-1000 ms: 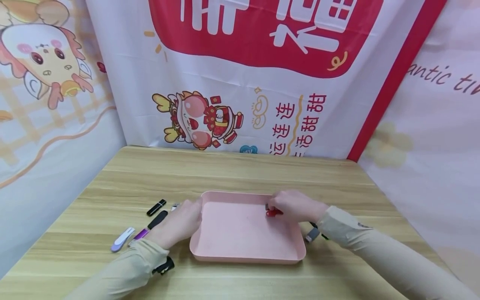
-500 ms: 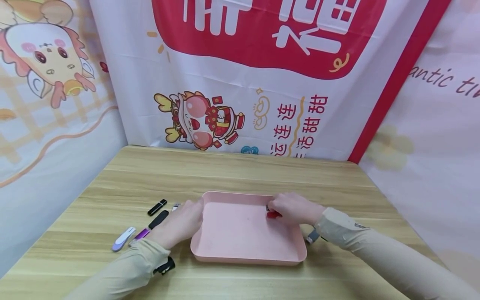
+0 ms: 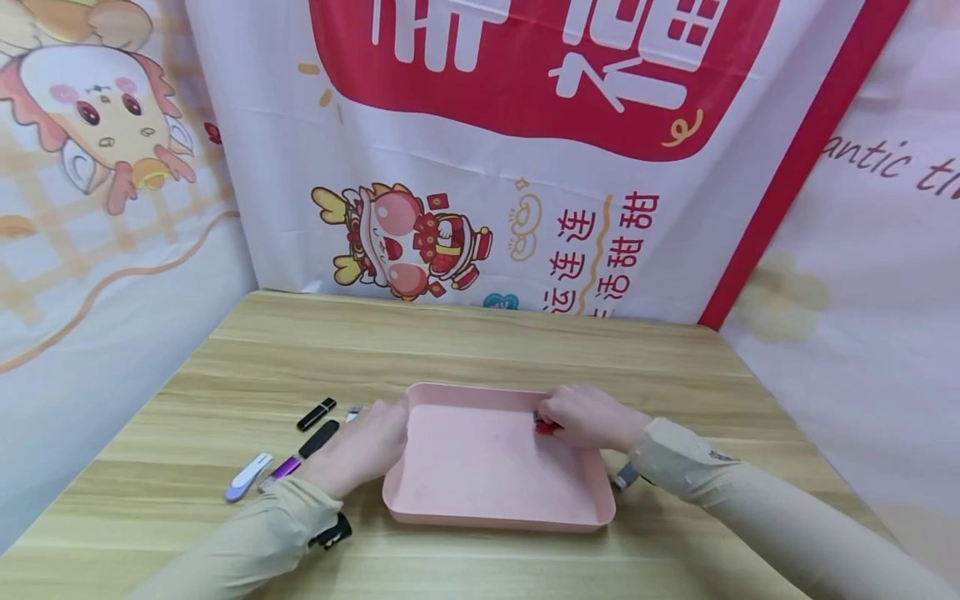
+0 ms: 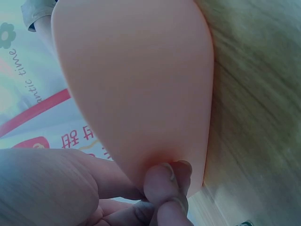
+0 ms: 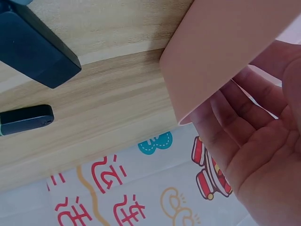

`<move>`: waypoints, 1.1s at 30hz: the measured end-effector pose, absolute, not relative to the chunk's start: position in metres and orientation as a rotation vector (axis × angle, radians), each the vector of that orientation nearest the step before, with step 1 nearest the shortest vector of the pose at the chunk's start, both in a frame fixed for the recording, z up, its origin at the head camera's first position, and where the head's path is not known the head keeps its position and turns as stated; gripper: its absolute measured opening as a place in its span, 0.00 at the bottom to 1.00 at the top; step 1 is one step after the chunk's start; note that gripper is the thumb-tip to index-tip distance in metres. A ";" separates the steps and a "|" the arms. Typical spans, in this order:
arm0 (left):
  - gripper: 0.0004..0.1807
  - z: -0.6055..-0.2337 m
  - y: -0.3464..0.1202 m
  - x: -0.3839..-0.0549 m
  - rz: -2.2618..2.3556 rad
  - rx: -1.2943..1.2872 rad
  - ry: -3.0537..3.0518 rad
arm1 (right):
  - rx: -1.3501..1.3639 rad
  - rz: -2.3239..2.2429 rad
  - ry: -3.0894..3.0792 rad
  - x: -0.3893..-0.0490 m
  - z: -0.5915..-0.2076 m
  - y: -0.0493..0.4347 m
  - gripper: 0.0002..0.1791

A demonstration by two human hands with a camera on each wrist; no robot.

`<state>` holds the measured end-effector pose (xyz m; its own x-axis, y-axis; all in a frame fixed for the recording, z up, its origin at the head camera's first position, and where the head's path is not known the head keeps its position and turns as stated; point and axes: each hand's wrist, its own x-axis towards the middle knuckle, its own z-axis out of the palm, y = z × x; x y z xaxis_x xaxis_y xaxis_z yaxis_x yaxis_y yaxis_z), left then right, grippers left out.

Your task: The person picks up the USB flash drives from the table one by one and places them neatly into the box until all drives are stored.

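Note:
A shallow pink tray (image 3: 495, 467) stands on the wooden table. My left hand (image 3: 371, 442) pinches its left wall between thumb and fingers; the left wrist view shows the fingertips (image 4: 162, 181) against the pink side. At the tray's far right corner, inside it, my right hand (image 3: 588, 417) holds a small red USB stick (image 3: 547, 428) with a greyish end, mostly covered by the fingers. In the right wrist view the palm of that hand (image 5: 263, 136) faces the camera behind the tray wall (image 5: 225, 56), and the USB stick is hidden there.
Left of the tray lie a black USB stick (image 3: 317, 414), a purple and black USB stick (image 3: 300, 454), a white and lavender stick (image 3: 249, 477) and a partly covered metal-ended piece (image 3: 354, 413). A grey stick (image 3: 626, 475) is right of the tray. Printed cloths hang around the table.
Both hands keep almost the same places. The right sleeve now covers more of the sticks right of the tray, and slightly less red shows at the right fingers. The whole view shifts a little.

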<state>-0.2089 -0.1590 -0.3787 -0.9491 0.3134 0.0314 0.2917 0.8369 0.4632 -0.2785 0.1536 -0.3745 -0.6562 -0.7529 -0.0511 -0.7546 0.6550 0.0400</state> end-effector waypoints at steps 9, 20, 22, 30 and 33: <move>0.10 -0.380 -0.157 -0.208 0.726 0.521 2.977 | -1.291 0.051 2.855 -0.274 -0.375 0.163 0.12; 0.08 -0.380 -0.156 -0.207 0.730 0.537 2.973 | -1.076 -0.500 2.898 -0.258 -0.339 0.190 0.05; 0.08 -0.380 -0.155 -0.207 0.731 0.530 2.962 | -1.077 -0.577 2.925 -0.255 -0.332 0.202 0.04; 0.10 -0.379 -0.158 -0.207 0.724 0.506 2.973 | -0.885 -0.639 3.074 -0.243 -0.326 0.240 0.05; 0.10 -0.379 -0.158 -0.208 0.738 0.510 2.972 | -0.850 -0.650 3.102 -0.239 -0.330 0.250 0.05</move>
<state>-0.2078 -0.1582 -0.3790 -0.9453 0.3234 0.0421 0.3055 0.8331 0.4611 -0.2388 0.2502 -0.3297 -0.8565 -0.4598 0.2344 -0.5152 0.7882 -0.3365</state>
